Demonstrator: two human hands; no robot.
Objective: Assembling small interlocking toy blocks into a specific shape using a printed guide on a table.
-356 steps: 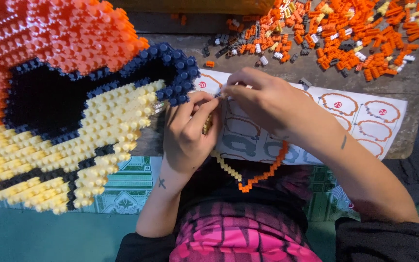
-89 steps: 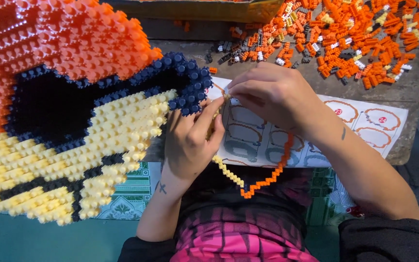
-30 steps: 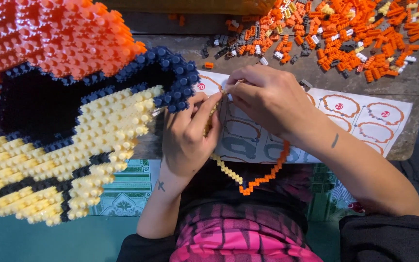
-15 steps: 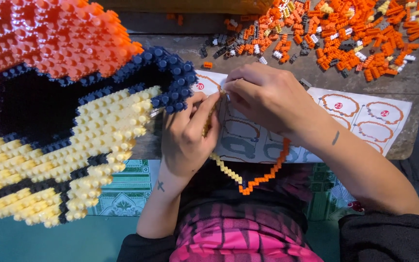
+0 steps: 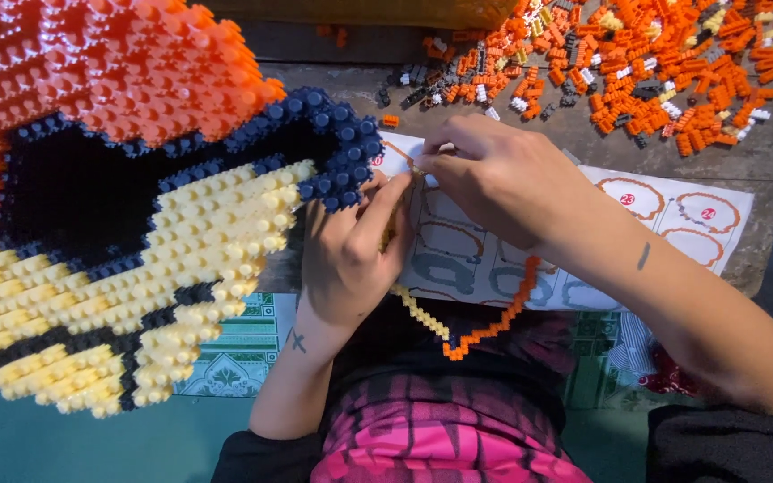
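A thin loop of small cream and orange building bricks [image 5: 480,331] hangs below my hands, over my lap. My left hand [image 5: 351,246] grips its cream side from the left. My right hand [image 5: 494,179] pinches the top of the loop between thumb and forefinger, just above the left hand. The part of the loop between my hands is hidden by my fingers. Both hands hover over a printed instruction sheet [image 5: 673,224] lying on the table.
A large studded brick model [image 5: 127,206] in orange, dark blue and cream fills the left side, nearly touching my left hand. A heap of loose orange, white and dark bricks [image 5: 637,63] lies at the table's far right. The worn table edge [image 5: 762,268] is at right.
Over the last seconds my hands stay together on the brick loop with only small finger shifts. The view has drifted slightly; the big model sits a little differently in frame.
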